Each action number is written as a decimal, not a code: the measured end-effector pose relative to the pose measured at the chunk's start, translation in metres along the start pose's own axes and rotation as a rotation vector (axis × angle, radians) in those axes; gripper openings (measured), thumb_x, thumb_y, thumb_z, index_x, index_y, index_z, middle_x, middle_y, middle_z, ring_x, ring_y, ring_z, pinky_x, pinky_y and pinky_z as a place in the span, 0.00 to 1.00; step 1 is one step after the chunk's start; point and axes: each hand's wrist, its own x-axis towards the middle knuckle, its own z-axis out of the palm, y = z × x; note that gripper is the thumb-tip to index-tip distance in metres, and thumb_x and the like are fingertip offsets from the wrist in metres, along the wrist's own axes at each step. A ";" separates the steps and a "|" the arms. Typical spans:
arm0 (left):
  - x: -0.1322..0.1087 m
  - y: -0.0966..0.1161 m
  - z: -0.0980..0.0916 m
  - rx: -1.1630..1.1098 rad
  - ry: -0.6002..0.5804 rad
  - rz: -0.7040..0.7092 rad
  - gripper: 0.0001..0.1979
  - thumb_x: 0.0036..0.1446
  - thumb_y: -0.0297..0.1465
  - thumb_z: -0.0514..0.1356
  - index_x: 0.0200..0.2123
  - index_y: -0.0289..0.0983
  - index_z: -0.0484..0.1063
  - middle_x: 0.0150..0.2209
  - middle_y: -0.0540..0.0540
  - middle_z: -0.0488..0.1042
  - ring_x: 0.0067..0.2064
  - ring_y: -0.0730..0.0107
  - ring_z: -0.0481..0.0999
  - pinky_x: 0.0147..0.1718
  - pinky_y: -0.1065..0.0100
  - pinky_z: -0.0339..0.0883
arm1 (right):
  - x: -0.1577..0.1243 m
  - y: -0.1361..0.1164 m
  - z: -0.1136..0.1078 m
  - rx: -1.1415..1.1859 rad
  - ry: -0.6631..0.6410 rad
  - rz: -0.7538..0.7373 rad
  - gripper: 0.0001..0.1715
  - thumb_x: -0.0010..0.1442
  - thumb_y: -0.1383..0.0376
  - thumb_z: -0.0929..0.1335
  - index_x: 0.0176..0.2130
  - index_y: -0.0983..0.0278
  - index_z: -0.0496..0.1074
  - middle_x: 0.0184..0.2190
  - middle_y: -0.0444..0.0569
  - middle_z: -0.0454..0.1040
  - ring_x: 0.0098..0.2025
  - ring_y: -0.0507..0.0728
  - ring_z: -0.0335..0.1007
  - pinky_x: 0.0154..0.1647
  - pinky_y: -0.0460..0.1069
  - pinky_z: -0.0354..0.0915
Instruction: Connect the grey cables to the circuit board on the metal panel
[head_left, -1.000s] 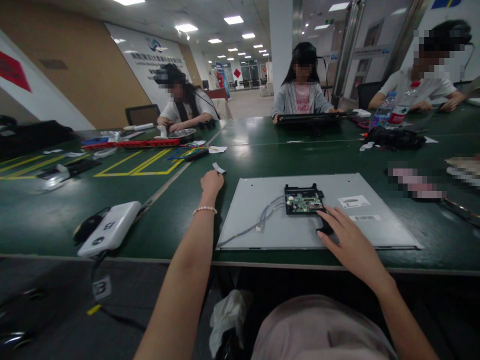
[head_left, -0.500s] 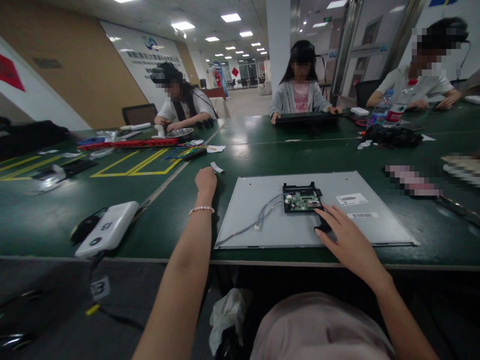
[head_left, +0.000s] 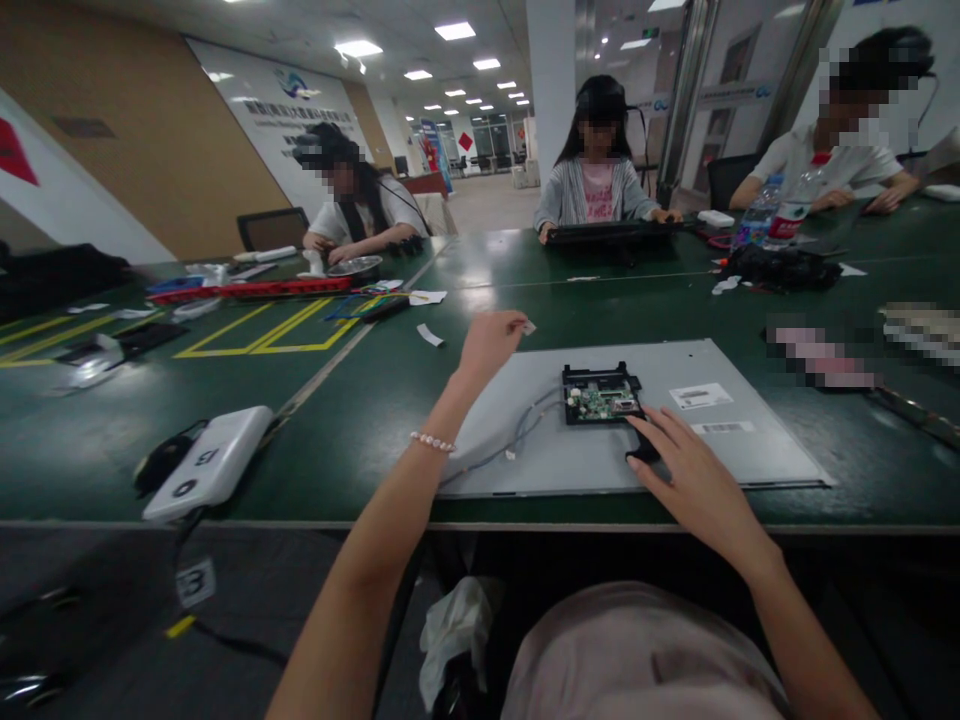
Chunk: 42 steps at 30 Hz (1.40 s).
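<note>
My left hand [head_left: 491, 338] is raised over the far left edge of a grey flat panel [head_left: 600, 468], its fingers pinched on a small whitish piece of tape [head_left: 529, 327]. On the panel sits a green circuit board [head_left: 600, 402] in a black bracket [head_left: 596, 378]. Thin grey wires [head_left: 517, 430] run from the board toward the panel's near left corner. With fingers apart, my right hand [head_left: 694, 475] lies over the panel's right part, its fingertips at a black piece [head_left: 643, 445] by the bracket's corner. White labels [head_left: 701, 396] are stuck on the panel.
A paper strip [head_left: 430, 335] lies on the green table [head_left: 360, 410], left of my left hand. A white power bank [head_left: 214, 465] sits near the front edge. Across the table are three people, bottles [head_left: 787, 210] and a black bag [head_left: 784, 268]. A phone-like pink object [head_left: 817, 358] lies right.
My left hand has moved right, from beside the paper strip to above the panel's far left edge, with a small whitish piece now showing in its fingers. My right hand stays in place.
</note>
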 end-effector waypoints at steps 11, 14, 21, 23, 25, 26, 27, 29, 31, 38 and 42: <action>-0.029 0.057 0.063 0.098 -0.254 0.312 0.15 0.62 0.26 0.54 0.45 0.38 0.79 0.43 0.41 0.80 0.44 0.64 0.79 0.45 0.66 0.70 | 0.000 0.002 0.002 -0.024 -0.018 -0.007 0.30 0.67 0.54 0.59 0.64 0.61 0.59 0.65 0.54 0.59 0.68 0.66 0.49 0.64 0.63 0.58; -0.029 0.056 0.067 0.102 -0.241 0.335 0.15 0.61 0.25 0.53 0.47 0.38 0.78 0.43 0.42 0.80 0.45 0.64 0.79 0.46 0.67 0.70 | 0.000 0.002 0.003 -0.020 -0.014 -0.007 0.30 0.67 0.54 0.59 0.64 0.60 0.60 0.65 0.54 0.60 0.68 0.66 0.50 0.64 0.63 0.58; -0.026 0.051 0.065 0.055 -0.278 0.371 0.15 0.61 0.25 0.53 0.47 0.35 0.77 0.44 0.41 0.79 0.46 0.63 0.78 0.48 0.65 0.69 | 0.000 0.001 0.000 -0.010 -0.012 -0.007 0.30 0.67 0.54 0.59 0.64 0.60 0.59 0.65 0.54 0.60 0.67 0.66 0.51 0.63 0.63 0.58; -0.026 0.051 0.063 0.012 -0.294 0.381 0.16 0.62 0.26 0.53 0.49 0.36 0.76 0.46 0.41 0.79 0.48 0.64 0.78 0.50 0.66 0.68 | 0.000 0.001 0.000 -0.005 -0.009 -0.005 0.30 0.67 0.54 0.59 0.64 0.60 0.59 0.65 0.54 0.60 0.67 0.66 0.52 0.63 0.63 0.58; -0.027 0.050 0.060 -0.033 -0.304 0.382 0.17 0.63 0.27 0.51 0.51 0.35 0.75 0.49 0.42 0.78 0.50 0.65 0.77 0.52 0.66 0.67 | 0.000 0.001 0.000 -0.002 -0.005 -0.001 0.30 0.67 0.54 0.59 0.64 0.60 0.58 0.64 0.55 0.60 0.67 0.66 0.53 0.63 0.63 0.58; -0.027 0.050 0.058 -0.050 -0.305 0.375 0.18 0.64 0.27 0.51 0.52 0.35 0.74 0.50 0.42 0.77 0.51 0.66 0.76 0.53 0.66 0.66 | 0.000 0.001 0.000 -0.002 -0.006 0.000 0.31 0.66 0.53 0.59 0.65 0.60 0.58 0.64 0.55 0.61 0.67 0.66 0.53 0.63 0.63 0.58; -0.026 0.048 0.056 -0.061 -0.302 0.366 0.18 0.65 0.27 0.50 0.53 0.33 0.73 0.51 0.41 0.77 0.52 0.66 0.75 0.54 0.66 0.65 | 0.000 0.001 0.000 -0.003 -0.005 0.003 0.31 0.66 0.53 0.59 0.65 0.60 0.57 0.64 0.55 0.61 0.67 0.66 0.53 0.63 0.63 0.58; -0.022 0.039 0.049 -0.071 -0.288 0.369 0.19 0.65 0.27 0.49 0.55 0.31 0.70 0.55 0.39 0.74 0.56 0.66 0.72 0.57 0.65 0.63 | 0.000 0.000 0.000 -0.006 -0.005 0.013 0.32 0.67 0.53 0.59 0.66 0.61 0.56 0.64 0.55 0.60 0.67 0.65 0.52 0.64 0.62 0.58; -0.017 0.023 0.039 -0.061 -0.272 0.387 0.20 0.65 0.28 0.49 0.56 0.31 0.69 0.60 0.39 0.69 0.61 0.65 0.67 0.61 0.63 0.59 | 0.000 0.000 0.000 -0.008 -0.006 0.019 0.32 0.67 0.53 0.59 0.66 0.61 0.55 0.65 0.55 0.60 0.67 0.65 0.52 0.64 0.62 0.58; -0.014 -0.069 0.012 0.231 -0.144 -0.041 0.23 0.63 0.31 0.51 0.61 0.35 0.65 0.69 0.37 0.51 0.66 0.50 0.58 0.62 0.50 0.53 | -0.001 0.001 0.000 -0.003 0.007 0.003 0.33 0.67 0.53 0.59 0.66 0.61 0.55 0.65 0.55 0.60 0.67 0.66 0.52 0.63 0.63 0.58; -0.031 -0.109 0.016 0.319 -0.126 -0.318 0.29 0.63 0.36 0.52 0.66 0.37 0.56 0.72 0.35 0.37 0.68 0.40 0.49 0.61 0.43 0.52 | 0.000 0.002 0.001 0.002 0.014 -0.008 0.33 0.67 0.53 0.59 0.66 0.61 0.55 0.65 0.55 0.60 0.67 0.66 0.52 0.63 0.64 0.58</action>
